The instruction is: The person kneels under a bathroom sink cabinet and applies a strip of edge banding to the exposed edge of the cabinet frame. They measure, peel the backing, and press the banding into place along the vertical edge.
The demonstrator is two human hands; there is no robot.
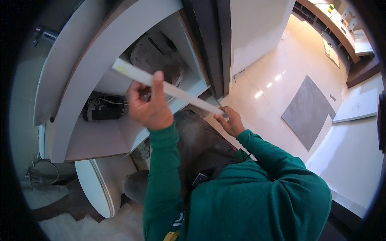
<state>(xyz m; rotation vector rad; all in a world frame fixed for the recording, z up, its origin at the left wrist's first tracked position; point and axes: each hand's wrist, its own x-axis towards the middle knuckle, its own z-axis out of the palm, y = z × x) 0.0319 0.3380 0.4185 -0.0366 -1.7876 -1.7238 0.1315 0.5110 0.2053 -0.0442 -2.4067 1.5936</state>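
A long, narrow white strip [183, 95] runs slantwise in front of me, its far left end higher than its right end. My left hand [150, 104] grips it left of its middle, with the thumb up across the strip and the fingers curled behind. My right hand [231, 121] pinches the lower right end between thumb and fingers. The strip passes over the opening of a white cabinet [96, 146]. A yellowish mark shows near its upper left end. Slight blur hides the strip's exact edges and material.
Inside the cabinet lie a black tool or device [103, 109] with a cable and a dusty, pale container [150, 52]. Dark door-frame posts [209, 44] stand beyond it. A grey square panel [309, 112] lies on the shiny tiled floor [261, 72]. White panels [354, 148] are at the right.
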